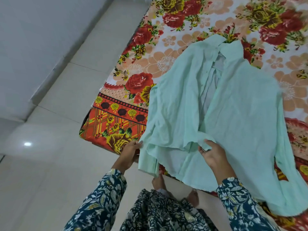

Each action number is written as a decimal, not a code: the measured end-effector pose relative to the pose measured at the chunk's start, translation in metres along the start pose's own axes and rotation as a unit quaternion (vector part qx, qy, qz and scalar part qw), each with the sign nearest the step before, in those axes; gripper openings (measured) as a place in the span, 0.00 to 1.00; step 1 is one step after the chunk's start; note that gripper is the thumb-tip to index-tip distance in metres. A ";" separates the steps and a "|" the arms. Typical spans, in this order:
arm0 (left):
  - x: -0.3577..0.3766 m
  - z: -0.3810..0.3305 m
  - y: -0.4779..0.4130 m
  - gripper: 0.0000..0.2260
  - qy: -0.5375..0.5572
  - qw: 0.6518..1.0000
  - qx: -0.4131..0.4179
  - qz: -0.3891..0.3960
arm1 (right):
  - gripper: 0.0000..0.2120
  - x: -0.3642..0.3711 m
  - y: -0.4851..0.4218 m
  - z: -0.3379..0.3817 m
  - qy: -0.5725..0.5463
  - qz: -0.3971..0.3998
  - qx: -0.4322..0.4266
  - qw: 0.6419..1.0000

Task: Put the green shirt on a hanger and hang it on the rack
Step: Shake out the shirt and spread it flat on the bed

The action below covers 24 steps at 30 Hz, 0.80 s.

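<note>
Far to the left a pale tiled floor (55, 100) runs along the wall, with a small bright spot of light (27, 144) reflected on it. Next comes the corner of the bed, covered by a floral sheet (175, 22) with red roses and an orange patterned border. The person stands at the bed's near edge in dark blue flowered sleeves, bare feet (158, 180) on the tiles below.

The left hand (130, 154) reaches in from the floor side, and its fingertips pinch the left edge of the green shirt (236, 114) low down near the hem. The shirt lies spread on the sheet with its front open and its collar pointing away from the person. It is creased, and its lower edge hangs over the side of the bed.

The right hand (211, 154) has its fingers curled around a bunched fold of the shirt's front panel and holds it slightly raised. Further right, one long sleeve of the shirt trails down toward the lower corner.
</note>
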<state>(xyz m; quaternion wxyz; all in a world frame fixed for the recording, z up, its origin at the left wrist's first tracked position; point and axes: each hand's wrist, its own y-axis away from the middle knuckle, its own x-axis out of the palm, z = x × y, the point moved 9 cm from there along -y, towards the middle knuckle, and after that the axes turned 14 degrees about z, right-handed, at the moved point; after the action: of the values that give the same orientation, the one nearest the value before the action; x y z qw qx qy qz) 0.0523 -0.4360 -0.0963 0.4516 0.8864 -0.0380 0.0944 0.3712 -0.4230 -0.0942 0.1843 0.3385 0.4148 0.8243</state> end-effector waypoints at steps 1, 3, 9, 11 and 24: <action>-0.012 -0.005 0.000 0.10 -0.016 1.000 0.004 -0.024 | 0.07 -0.001 0.001 0.001 -0.009 -0.003 -0.002 1.000; -0.045 -0.028 0.007 0.09 -0.067 0.990 0.037 -0.117 | 0.07 -0.005 0.001 0.000 -0.010 -0.013 0.003 1.000; -0.096 -0.128 0.068 0.08 -0.321 0.816 0.121 -0.465 | 0.08 -0.006 0.014 -0.011 0.073 0.003 0.048 0.996; -0.068 -0.120 0.047 0.16 -0.440 0.791 0.084 -0.416 | 0.09 -0.006 0.018 -0.016 0.098 0.015 0.059 0.993; 0.078 -0.046 -0.032 0.10 -0.753 0.645 0.096 -0.084 | 0.08 0.016 0.015 -0.002 -0.002 0.087 0.021 0.996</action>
<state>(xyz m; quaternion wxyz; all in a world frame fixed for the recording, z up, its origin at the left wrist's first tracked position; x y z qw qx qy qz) 0.1269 -0.3784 -0.0792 0.1851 0.6897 -0.2816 -0.6409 0.3578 -0.4235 -0.0762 0.1061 0.3788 0.4007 0.8274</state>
